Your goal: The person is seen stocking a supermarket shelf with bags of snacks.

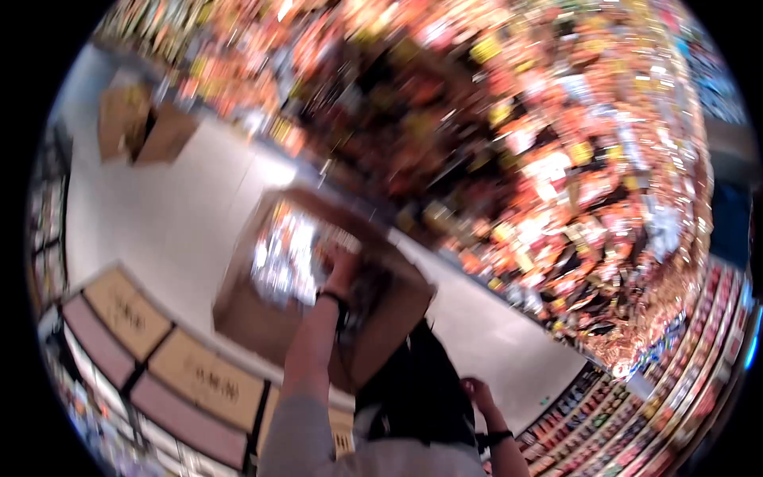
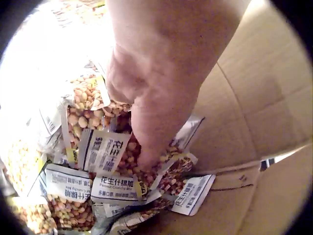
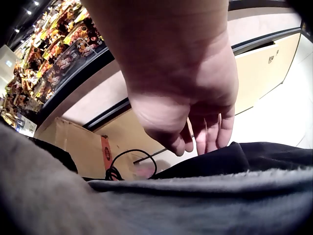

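A person's right grip point(image 1: 477, 393) hangs loosely curled at four o'clock from a cardboard box point(image 1: 393, 314), where the left grip point(image 1: 342, 266) reaches among peanut packets point(image 2: 117, 188), fingertips buried, any hold impossible to tell, beneath a packed snack display point(image 1: 548, 175) at two o'clock.

Head view: bright, motion-smeared, bowed, black-cornered
Floor point(image 1: 159, 215): white glare near the box's point(image 1: 397, 310) far edge
Packets point(image 2: 68, 183): sharp beside the box wall, blown out away from it
Lamps point(image 3: 29, 12): small, bright, overhead
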### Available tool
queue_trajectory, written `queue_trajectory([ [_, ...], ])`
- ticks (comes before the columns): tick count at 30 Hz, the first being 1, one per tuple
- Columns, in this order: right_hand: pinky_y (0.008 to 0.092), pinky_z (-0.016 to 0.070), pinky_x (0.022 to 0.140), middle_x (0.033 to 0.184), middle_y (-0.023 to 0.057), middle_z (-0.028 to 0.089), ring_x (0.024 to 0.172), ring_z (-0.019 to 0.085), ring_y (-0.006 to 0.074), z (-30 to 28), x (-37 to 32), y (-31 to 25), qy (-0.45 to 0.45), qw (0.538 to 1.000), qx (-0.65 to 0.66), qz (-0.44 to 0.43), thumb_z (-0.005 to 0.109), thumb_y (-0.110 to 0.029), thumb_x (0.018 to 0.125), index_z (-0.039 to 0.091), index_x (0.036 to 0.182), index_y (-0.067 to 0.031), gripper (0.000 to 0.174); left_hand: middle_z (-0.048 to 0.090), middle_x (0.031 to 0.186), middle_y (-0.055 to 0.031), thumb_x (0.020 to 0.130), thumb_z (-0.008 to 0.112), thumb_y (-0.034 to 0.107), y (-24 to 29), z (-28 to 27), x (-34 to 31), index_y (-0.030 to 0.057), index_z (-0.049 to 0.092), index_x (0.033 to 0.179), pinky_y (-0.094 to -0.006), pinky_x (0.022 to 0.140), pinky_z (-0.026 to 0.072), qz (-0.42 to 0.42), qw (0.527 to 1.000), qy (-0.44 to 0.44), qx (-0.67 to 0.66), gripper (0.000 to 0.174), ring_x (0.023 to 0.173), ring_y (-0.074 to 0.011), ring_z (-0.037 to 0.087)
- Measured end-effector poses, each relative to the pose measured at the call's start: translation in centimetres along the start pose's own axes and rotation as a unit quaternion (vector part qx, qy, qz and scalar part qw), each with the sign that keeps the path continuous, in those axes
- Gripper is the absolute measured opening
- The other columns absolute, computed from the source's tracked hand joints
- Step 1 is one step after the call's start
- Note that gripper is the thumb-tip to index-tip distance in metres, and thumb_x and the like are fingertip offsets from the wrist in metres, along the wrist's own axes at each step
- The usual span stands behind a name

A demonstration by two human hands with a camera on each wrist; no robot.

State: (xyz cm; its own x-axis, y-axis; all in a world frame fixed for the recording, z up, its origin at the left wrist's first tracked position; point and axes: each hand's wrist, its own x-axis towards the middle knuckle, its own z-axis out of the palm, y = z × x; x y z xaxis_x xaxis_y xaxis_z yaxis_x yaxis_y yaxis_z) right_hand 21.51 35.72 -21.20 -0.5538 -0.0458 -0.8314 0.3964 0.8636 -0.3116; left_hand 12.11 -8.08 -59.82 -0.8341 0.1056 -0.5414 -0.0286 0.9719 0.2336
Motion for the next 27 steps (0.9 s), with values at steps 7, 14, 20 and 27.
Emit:
queue_trajectory([
  [7,0.0374,0.056,0.081,0.097,0.0119,0.073,0.089,0.071,0.0266,-0.1,-1.4,-1.3,0.059,0.996,0.045,0.049,0.066,-0.033,0.089,0.071,0.107,-0.0082,0.031,0.053,0.137,-0.0123,0.1,0.039,0.034,1.4,0.7,-0.7,0.0105,0.048,0.138,-0.0447,0.108,0.035,0.106,0.994,-0.002,-0.01,0.046,0.127,-0.0298,0.048],
  [14,0.0371,0.0558,0.084,0.1,0.0109,0.073,0.091,0.071,0.0251,2.8,-0.8,1.7,0.048,0.996,0.041,0.061,0.067,-0.033,0.088,0.071,0.108,-0.0093,0.031,0.066,0.109,-0.021,0.087,0.061,0.023,3.5,-6.5,-5.1,0.0055,0.059,0.121,-0.049,0.084,0.0503,0.019,0.964,0.059,-0.259,0.038,0.099,-0.0437,0.062],
  [20,0.0385,0.0554,0.08,0.094,0.0143,0.072,0.087,0.07,0.0289,2.5,-1.0,1.9,0.053,0.996,0.068,0.038,0.065,-0.031,0.089,0.071,0.105,-0.0082,0.029,0.062,0.114,-0.0233,0.087,0.064,0.027,7.0,-10.9,-7.3,0.0047,0.056,0.125,-0.0476,0.089,0.049,-0.091,0.918,0.149,-0.357,0.045,0.108,-0.0434,0.058],
  [27,0.0372,0.055,0.086,0.1,0.0092,0.073,0.092,0.07,0.0249,2.3,0.2,4.5,0.036,0.997,0.05,0.046,0.066,-0.035,0.088,0.072,0.108,-0.0108,0.032,0.055,0.127,-0.0251,0.083,0.069,0.035,7.3,-12.0,-6.9,0.0085,0.062,0.123,-0.0445,0.096,0.0472,-0.099,0.91,0.101,-0.39,0.048,0.121,-0.0386,0.053],
])
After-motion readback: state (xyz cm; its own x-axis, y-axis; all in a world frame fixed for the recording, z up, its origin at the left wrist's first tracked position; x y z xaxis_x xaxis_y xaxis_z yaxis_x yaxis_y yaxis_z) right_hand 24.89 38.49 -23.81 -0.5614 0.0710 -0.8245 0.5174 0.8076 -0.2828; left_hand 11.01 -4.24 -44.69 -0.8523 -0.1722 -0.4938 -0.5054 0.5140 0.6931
